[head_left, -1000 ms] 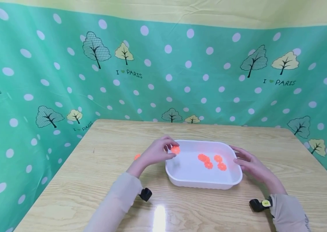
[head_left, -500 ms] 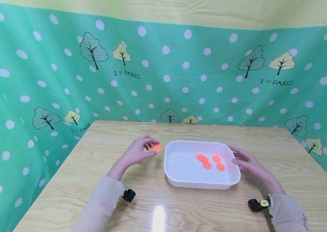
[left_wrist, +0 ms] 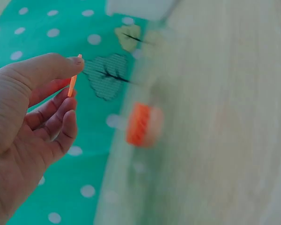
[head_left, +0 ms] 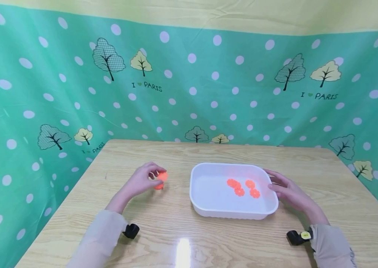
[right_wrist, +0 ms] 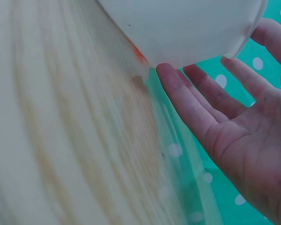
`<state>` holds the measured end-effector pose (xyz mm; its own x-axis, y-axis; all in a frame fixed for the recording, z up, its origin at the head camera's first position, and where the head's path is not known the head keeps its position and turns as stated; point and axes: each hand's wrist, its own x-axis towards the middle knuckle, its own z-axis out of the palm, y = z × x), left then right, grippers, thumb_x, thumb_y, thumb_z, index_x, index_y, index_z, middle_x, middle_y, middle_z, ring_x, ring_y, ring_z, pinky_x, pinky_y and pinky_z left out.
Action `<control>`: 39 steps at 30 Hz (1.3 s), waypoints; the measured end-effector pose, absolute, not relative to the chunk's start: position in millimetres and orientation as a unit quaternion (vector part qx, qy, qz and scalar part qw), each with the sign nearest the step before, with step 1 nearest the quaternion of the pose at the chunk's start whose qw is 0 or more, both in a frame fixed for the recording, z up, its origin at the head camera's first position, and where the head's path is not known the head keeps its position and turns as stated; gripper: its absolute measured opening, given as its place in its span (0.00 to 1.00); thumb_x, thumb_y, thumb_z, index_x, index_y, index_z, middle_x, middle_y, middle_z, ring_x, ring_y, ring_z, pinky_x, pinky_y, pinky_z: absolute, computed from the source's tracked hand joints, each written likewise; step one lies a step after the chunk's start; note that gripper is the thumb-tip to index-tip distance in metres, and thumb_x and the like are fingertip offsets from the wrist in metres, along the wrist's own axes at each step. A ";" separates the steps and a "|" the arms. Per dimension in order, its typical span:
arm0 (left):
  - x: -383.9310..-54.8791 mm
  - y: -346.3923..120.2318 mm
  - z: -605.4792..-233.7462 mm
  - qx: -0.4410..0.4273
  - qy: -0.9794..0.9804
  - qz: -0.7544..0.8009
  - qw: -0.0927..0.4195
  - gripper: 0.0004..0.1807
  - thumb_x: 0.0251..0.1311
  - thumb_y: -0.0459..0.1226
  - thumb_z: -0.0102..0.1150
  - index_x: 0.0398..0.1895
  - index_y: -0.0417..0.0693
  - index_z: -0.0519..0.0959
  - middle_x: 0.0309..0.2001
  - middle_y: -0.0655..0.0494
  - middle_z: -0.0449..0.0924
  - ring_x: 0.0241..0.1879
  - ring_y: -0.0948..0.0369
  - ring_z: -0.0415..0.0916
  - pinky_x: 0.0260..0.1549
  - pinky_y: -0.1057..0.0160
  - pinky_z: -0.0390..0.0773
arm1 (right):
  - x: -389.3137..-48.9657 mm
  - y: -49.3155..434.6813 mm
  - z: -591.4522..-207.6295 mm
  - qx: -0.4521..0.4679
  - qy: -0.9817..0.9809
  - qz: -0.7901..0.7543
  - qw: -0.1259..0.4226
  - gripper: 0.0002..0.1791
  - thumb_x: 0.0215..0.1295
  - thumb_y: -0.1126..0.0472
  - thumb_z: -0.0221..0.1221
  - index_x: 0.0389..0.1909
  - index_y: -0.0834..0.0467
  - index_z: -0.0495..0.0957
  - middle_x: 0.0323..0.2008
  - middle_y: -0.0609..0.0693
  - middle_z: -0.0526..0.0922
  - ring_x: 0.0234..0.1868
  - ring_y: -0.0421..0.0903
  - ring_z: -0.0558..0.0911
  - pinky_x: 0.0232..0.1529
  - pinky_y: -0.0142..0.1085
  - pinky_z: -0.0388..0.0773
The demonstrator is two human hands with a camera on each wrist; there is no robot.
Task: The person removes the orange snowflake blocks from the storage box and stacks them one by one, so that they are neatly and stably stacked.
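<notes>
My left hand pinches a thin orange scalloped disc on edge between thumb and fingertips. Just below and beside it on the table stands a short stack of orange discs, which the held disc overlaps in the head view. To the right is a white rectangular basin with rounded corners. Several flower-shaped orange discs lie flat inside its right half. My right hand holds the basin's right side, thumb over the rim and fingers against the outer wall.
The wooden table carries the basin and the stack. A green dotted cloth hangs behind and along the left side. Black wrist cameras are worn on both forearms.
My left hand has carried the orange disc out from over the basin, leftward to the stack on the table. My right hand has stayed at the basin's right side.
</notes>
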<state>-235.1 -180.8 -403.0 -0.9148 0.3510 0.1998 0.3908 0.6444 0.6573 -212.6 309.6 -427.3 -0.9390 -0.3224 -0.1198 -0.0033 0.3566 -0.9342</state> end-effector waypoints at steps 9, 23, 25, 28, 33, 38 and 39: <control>-235.6 -191.4 -414.3 -0.171 -0.914 -0.368 -0.004 0.18 0.46 0.35 0.65 0.45 0.47 0.79 0.37 0.58 0.73 0.34 0.62 0.70 0.34 0.66 0.75 | -212.7 312.4 -430.0 -0.091 0.813 -0.556 0.144 0.33 0.65 0.54 0.51 0.69 0.51 0.50 0.66 0.63 0.55 0.48 0.28 0.71 0.48 0.33 0.71; -238.4 -196.6 -427.9 -0.182 -0.921 -0.344 -0.005 0.18 0.45 0.35 0.67 0.43 0.43 0.78 0.35 0.56 0.72 0.32 0.62 0.70 0.31 0.68 0.73 | -215.3 311.2 -429.9 -0.098 0.816 -0.552 0.144 0.33 0.65 0.53 0.50 0.69 0.51 0.49 0.65 0.64 0.54 0.52 0.35 0.71 0.48 0.33 0.72; -239.0 -196.5 -428.4 -0.183 -0.922 -0.342 -0.004 0.19 0.45 0.36 0.67 0.43 0.43 0.78 0.36 0.56 0.72 0.33 0.62 0.70 0.31 0.68 0.73 | -215.4 311.4 -430.1 -0.098 0.817 -0.549 0.143 0.33 0.66 0.53 0.50 0.69 0.51 0.49 0.65 0.64 0.55 0.52 0.35 0.71 0.48 0.33 0.72; -239.6 -195.0 -428.4 -0.179 -0.923 -0.342 -0.010 0.19 0.45 0.36 0.67 0.44 0.44 0.78 0.37 0.56 0.73 0.34 0.62 0.70 0.32 0.67 0.73 | -215.4 311.8 -429.8 -0.092 0.818 -0.549 0.143 0.33 0.65 0.53 0.51 0.69 0.50 0.50 0.65 0.63 0.55 0.50 0.32 0.71 0.48 0.33 0.72; -241.0 -193.5 -427.6 -0.181 -0.923 -0.339 -0.020 0.18 0.47 0.36 0.65 0.44 0.44 0.78 0.37 0.56 0.73 0.35 0.62 0.70 0.32 0.66 0.73 | -215.8 312.5 -429.1 -0.091 0.817 -0.551 0.142 0.33 0.66 0.54 0.50 0.69 0.50 0.50 0.65 0.63 0.56 0.49 0.29 0.71 0.48 0.33 0.72; -241.2 -194.6 -426.0 -0.179 -0.923 -0.339 -0.024 0.18 0.48 0.36 0.65 0.44 0.44 0.78 0.38 0.56 0.73 0.36 0.61 0.71 0.34 0.65 0.73 | -216.7 312.3 -429.6 -0.094 0.813 -0.556 0.146 0.33 0.66 0.54 0.50 0.69 0.50 0.50 0.65 0.63 0.55 0.49 0.29 0.72 0.48 0.33 0.72; -241.1 -195.1 -425.9 -0.178 -0.924 -0.339 -0.026 0.18 0.48 0.37 0.65 0.45 0.44 0.78 0.38 0.56 0.73 0.36 0.61 0.71 0.34 0.65 0.73 | -216.6 312.0 -429.6 -0.095 0.812 -0.557 0.146 0.32 0.66 0.55 0.50 0.69 0.50 0.50 0.65 0.63 0.55 0.49 0.29 0.72 0.47 0.32 0.72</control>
<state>-241.1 -195.1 -425.9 -0.9355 0.3456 0.0728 0.3107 0.7071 0.6352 -216.6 312.0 -429.6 -0.9392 -0.3170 -0.1321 0.0088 0.3624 -0.9320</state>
